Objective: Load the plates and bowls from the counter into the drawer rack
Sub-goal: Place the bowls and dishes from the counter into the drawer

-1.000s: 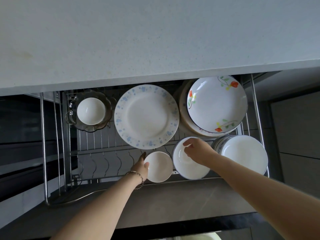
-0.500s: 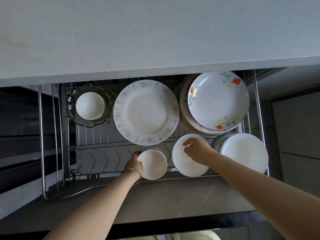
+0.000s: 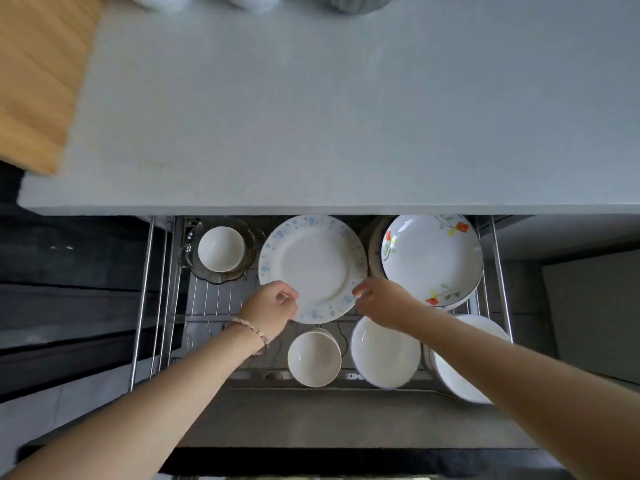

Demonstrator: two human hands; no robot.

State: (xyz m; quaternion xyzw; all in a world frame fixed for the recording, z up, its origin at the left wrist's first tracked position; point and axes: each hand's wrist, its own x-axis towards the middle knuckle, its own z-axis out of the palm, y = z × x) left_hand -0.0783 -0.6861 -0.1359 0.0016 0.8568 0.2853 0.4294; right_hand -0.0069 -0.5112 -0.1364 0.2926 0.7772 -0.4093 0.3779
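Nearest the person, below both wrists, runs the dark grey drawer front panel (image 3: 346,420). Just beyond it, the chrome wire drawer rack (image 3: 207,299) holds three things in its front row. A small white ceramic bowl (image 3: 314,360) sits between the two wrists with its mouth toward the camera. A wider white ceramic bowl (image 3: 384,355) sits just beside it, directly under the right wrist. A stack of plain white plates (image 3: 464,368) stands to the right of the right forearm and is partly hidden by it.

The left hand (image 3: 270,311), with a beaded bracelet (image 3: 254,332) on its wrist, has its fingers curled round the near left rim of a round white plate with a pale blue flower border (image 3: 313,265). The right hand (image 3: 384,303) pinches the near right rim of the same plate, thumb on top and fingers beneath. This plate lies face up between and beyond the hands, over the rack's back row; whether it rests there or is lifted cannot be told.

Beyond the left hand and to its left, a small white cup-shaped bowl (image 3: 221,249) sits inside a scalloped clear glass dish (image 3: 214,277). Beyond the right hand, a white plate painted with red and yellow flowers (image 3: 433,258) lies on top of other plates.

Farther still, the pale grey stone desk (image 3: 311,116) overhangs the drawer. At its far left lies a ribbed wooden board (image 3: 34,81), and at its far edge stand blurred white and grey vessels (image 3: 356,1)
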